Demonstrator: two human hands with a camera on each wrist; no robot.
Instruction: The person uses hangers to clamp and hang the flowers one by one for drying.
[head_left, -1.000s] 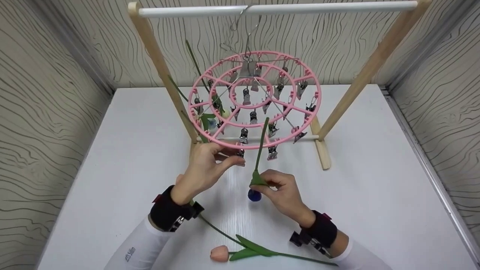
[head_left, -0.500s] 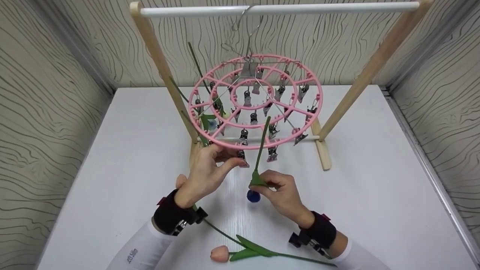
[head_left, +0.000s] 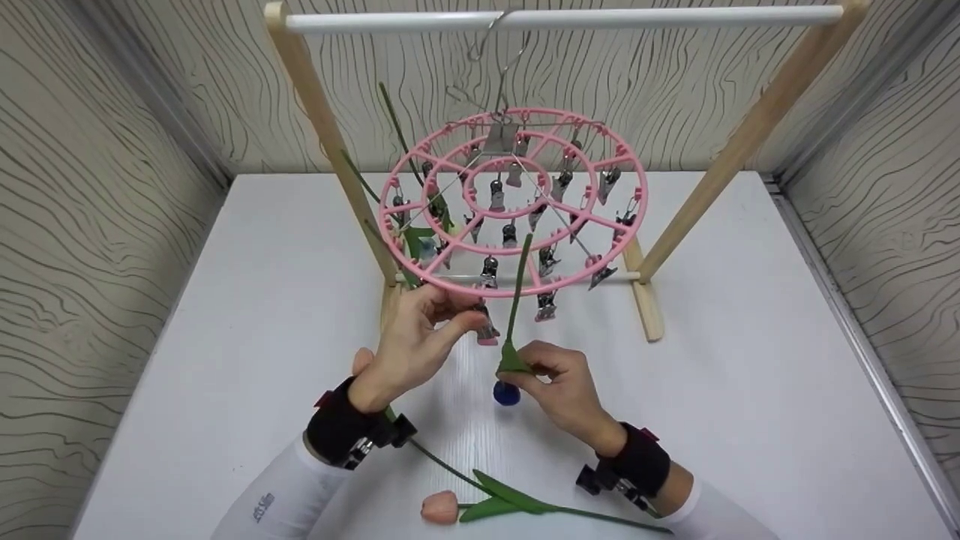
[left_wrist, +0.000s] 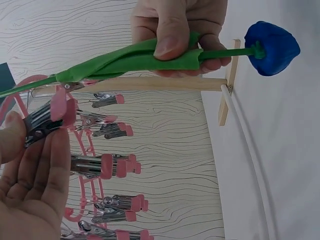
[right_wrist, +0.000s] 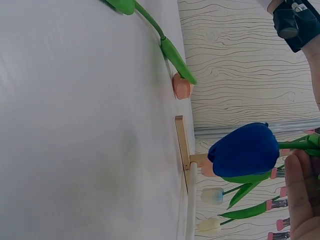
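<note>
- Wavy-lined walls [head_left: 637, 82] rise behind and beside the white tabletop [head_left: 750, 375] on my head feed, where a wooden stand [head_left: 720, 180] carries a pale bar [head_left: 637, 18] across its top.
- Below that bar I have a pink ring rack [head_left: 562, 286] hanging, strung with metal clips [head_left: 546, 306].
- My left grip [head_left: 421, 335] is drawn together on one front clip [head_left: 487, 328], thumb against it and fingers behind, just under the rack's near rim.
- My right grip [head_left: 562, 379] pinches the leaves of the blue tulip [head_left: 507, 394] between thumb and fingers; the bloom points down and the stem stands up just right of the held clip. I cannot tell whether stem and clip touch.
- Other clips crowd close by, and from the right wrist I see a blue-tinted tulip [right_wrist: 212, 195] and a cream tulip [right_wrist: 209, 225] hanging bloom-down beyond the blue one.
- One peach tulip [head_left: 439, 508] lies nearest me. Another peach bloom [head_left: 363, 360] shows past my left grip, its stem partly hidden by the black wrist strap [head_left: 330, 427].
</note>
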